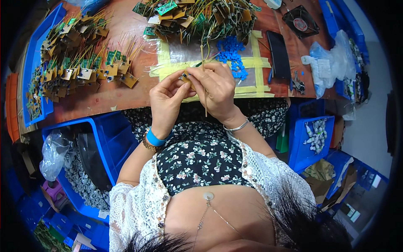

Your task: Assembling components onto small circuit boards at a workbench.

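Over the table's near edge, my left hand [168, 94] is closed, thumb and fingertips pinching a small circuit board [184, 77] with a dark component on it. Close against it, my right hand [218, 88] is also closed, its fingertips at the same board. A thin light-brown stick [206, 105] runs upright through the right hand and sticks out above and below the fingers. Most of the board is hidden by my fingers. Just beyond the right hand lies a loose pile of small blue pieces [231, 52] on a mat edged with yellow tape [256, 63].
Wired circuit boards are heaped at the far middle [201, 19] and in rows at left [79, 73], beside a blue tray [49, 107]. At right are a black fan [300, 21], a dark flat device [278, 54], pliers [298, 82] and a plastic bag [331, 63]. Blue bins [113, 143] stand below.
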The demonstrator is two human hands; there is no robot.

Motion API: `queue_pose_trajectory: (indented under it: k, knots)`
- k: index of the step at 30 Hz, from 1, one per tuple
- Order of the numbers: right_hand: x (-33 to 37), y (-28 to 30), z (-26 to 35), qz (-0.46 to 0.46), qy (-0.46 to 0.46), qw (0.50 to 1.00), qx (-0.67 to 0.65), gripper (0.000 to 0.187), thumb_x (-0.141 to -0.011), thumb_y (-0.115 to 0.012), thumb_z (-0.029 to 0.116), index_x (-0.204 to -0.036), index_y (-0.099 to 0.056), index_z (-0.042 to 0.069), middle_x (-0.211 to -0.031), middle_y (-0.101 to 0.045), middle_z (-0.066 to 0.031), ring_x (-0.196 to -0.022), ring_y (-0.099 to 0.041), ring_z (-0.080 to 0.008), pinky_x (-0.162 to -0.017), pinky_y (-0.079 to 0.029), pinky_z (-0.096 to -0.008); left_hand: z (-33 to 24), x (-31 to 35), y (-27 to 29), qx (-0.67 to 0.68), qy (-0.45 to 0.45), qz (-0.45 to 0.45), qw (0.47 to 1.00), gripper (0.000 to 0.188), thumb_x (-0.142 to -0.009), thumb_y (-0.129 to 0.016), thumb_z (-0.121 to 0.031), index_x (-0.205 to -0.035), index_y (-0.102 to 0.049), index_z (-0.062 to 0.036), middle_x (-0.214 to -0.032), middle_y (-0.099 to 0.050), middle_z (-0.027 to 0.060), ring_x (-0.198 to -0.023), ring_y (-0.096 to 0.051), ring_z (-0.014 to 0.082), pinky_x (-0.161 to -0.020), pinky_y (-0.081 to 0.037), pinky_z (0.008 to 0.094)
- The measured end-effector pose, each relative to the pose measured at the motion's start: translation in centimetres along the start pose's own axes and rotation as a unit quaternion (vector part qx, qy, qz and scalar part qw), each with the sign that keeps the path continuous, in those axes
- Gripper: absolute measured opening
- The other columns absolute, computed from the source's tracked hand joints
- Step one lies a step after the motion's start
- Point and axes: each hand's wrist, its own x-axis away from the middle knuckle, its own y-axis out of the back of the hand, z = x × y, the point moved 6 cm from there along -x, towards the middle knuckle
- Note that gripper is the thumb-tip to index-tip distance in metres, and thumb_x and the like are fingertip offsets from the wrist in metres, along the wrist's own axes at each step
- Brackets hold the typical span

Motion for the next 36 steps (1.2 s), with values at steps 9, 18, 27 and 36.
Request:
queue_pose_trajectory:
  k: [9, 18, 27, 36]
  knots:
    - [0.83, 0.0, -0.57, -0.002, -0.096, 0.993, -0.071, 0.028, -0.071, -0.075, -0.006, -0.097, -0.068, 0.003, -0.085, -0.069, -0.0093, -0.077, -0.065, -0.0255, -0.067, -0.05, -0.0329, 0.12, 0.29, 0.14, -0.002, 0.003, -0.004, 1.0, 0.032, -0.091, -0.06, 0.002, -0.122, -0.055, 0.0098, -0.092, -0.065, 0.0084, -0.08, -0.066, 0.0134, -0.074, -0.058, 0.0257]
    - [0.41, 0.03, -0.51, 0.007, -0.089, 0.993, -0.075, 0.025, -0.069, -0.076, -0.005, -0.092, -0.069, 0.003, -0.084, -0.069, -0.009, -0.075, -0.065, -0.0237, -0.066, -0.05, -0.0317, -0.07, 0.42, -0.19, -0.032, 0.006, 0.019, 0.999, 0.031, -0.092, -0.06, -0.002, -0.122, -0.058, 0.0066, -0.093, -0.065, 0.0067, -0.083, -0.065, 0.0125, -0.077, -0.057, 0.0266]
    - [0.36, 0.2, -0.45, 0.009, -0.095, 0.991, -0.093, 0.026, -0.07, -0.075, -0.006, -0.094, -0.069, 0.003, -0.085, -0.069, -0.0086, -0.075, -0.065, -0.0223, -0.066, -0.051, -0.0306, -0.22, 0.42, -0.17, -0.003, 0.025, 0.003, 1.0, 0.027, -0.096, -0.055, -0.007, -0.119, -0.06, 0.0074, -0.095, -0.067, 0.011, -0.081, -0.067, 0.0151, -0.073, -0.058, 0.0269]
    - [-0.03, -0.04, -0.17, 0.015, -0.088, 0.99, -0.112, 0.026, -0.071, -0.074, -0.006, -0.095, -0.068, 0.002, -0.087, -0.07, -0.0087, -0.076, -0.066, -0.0227, -0.067, -0.051, -0.0306, -0.46, 0.27, 0.32, -0.026, -0.003, 0.0, 1.0, 0.027, -0.095, -0.055, -0.004, -0.119, -0.06, 0.0076, -0.096, -0.068, 0.0122, -0.081, -0.067, 0.0157, -0.072, -0.059, 0.0273]
